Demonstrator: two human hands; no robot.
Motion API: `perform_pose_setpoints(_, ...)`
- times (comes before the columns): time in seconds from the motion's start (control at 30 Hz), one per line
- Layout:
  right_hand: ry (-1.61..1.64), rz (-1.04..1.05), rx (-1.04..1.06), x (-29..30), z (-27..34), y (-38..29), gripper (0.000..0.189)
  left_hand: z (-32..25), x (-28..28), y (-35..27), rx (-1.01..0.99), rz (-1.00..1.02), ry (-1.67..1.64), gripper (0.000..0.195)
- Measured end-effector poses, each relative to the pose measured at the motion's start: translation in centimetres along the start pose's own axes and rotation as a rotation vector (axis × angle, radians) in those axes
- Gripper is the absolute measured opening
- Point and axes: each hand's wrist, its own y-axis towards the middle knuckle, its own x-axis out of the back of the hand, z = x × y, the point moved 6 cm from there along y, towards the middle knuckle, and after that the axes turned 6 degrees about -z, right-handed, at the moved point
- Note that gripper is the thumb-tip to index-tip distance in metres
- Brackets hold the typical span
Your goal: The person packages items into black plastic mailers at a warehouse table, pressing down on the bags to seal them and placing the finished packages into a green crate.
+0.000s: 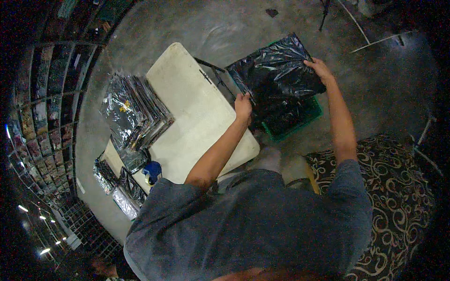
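Observation:
A large black plastic-wrapped package (274, 70) is stretched between my two hands, right of the table. My left hand (243, 107) grips its near left edge, thumb on top. At its far right edge, my right hand (320, 70) pinches the film, which creases towards the fingers. Beneath it, a green plastic crate (295, 130) on the floor shows along its near rim; more black plastic lies inside. On the white folding table (190, 112) stands a tall stack of clear-wrapped dark packages (132, 112), its top one bearing a small yellow print.
A blue tape dispenser (152, 171) sits near the stack. Shiny wrapped packs (124, 203) lie at the table's left end. A scroll-patterned dark fabric surface (393, 196) is at my right. Tall loaded shelving (52, 105) runs along the left. Metal legs (372, 44) stand at upper right.

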Motion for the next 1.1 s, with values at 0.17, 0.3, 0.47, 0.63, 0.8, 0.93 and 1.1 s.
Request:
perform_pose_setpoints(0.17, 0.056, 0.171, -0.065, -4.0, 1.4, -1.6, 0.058, 4.4, 0.7, 2.1, 0.17, -0.026, -0.145, 0.019)
perform_pose_setpoints(0.3, 0.111, 0.216, -0.064, -4.8, 2.1, -2.5, 0.065, 8.3, 0.0, 5.7, 0.209, 0.039, -0.112, 0.014)
perform_pose_setpoints(0.47, -0.086, -0.011, -0.058, -4.6, -3.5, -0.1, 0.084, 15.5, 0.9, 10.2, 0.396, 0.051, -0.018, 0.017)
perform_pose_setpoints(0.63, -0.144, 0.058, -0.089, -7.5, -10.6, 2.5, 0.09, 18.8, -0.5, 12.0, 0.512, -0.033, 0.042, 0.023)
perform_pose_setpoints(0.8, -0.128, 0.09, -0.11, -8.5, -11.6, 2.7, 0.088, 26.0, 0.1, 13.9, 0.595, -0.167, -0.027, 0.027)
perform_pose_setpoints(0.93, -0.196, 0.079, -0.083, -9.2, -17.6, 6.5, 0.086, 27.5, -1.5, 14.9, 0.617, -0.153, 0.147, 0.026)
perform_pose_setpoints(1.1, -0.217, 0.054, -0.036, -10.9, -14.3, 10.0, 0.079, 29.2, -0.6, 21.2, 0.468, -0.126, 0.251, 0.027)
